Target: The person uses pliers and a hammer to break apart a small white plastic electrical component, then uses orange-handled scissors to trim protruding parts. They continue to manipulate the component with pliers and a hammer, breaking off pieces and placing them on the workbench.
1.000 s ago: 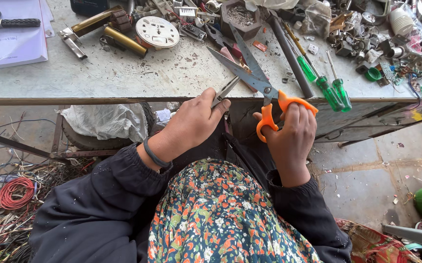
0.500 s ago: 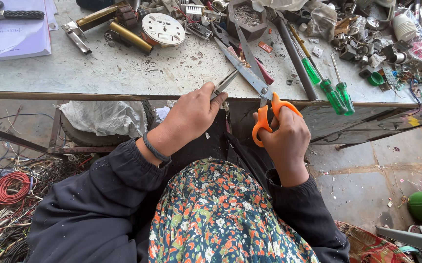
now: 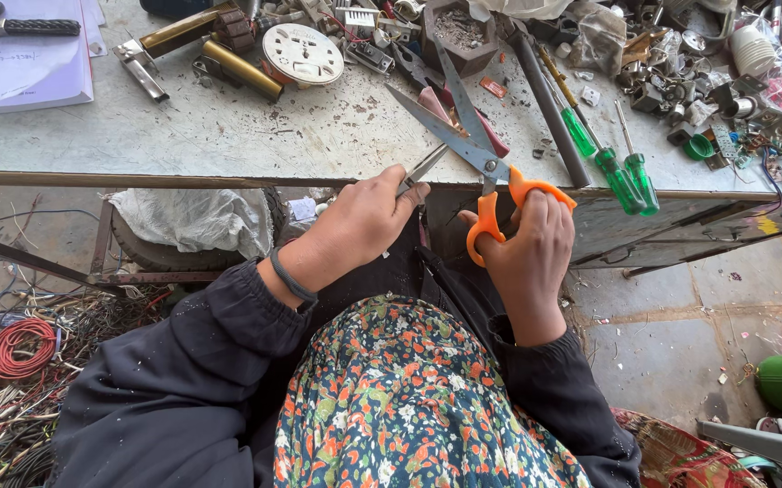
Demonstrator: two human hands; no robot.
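My right hand grips orange-handled scissors with its fingers through the loops. The long steel blades stand apart and point away over the workbench edge. My left hand pinches a thin grey strip, perhaps flat cable or metal. The strip's tip reaches toward the scissors' pivot, between the blades. Both hands sit just in front of the bench edge, above my lap in a floral garment.
The scratched grey bench carries two green-handled screwdrivers, a long dark rod, brass tubes, a round white socket plate, a notebook and a heap of small metal parts. Coiled red wire lies on the floor at left.
The scissors have swung slightly left and their blades have spread wider. My left hand has held the strip in nearly the same place.
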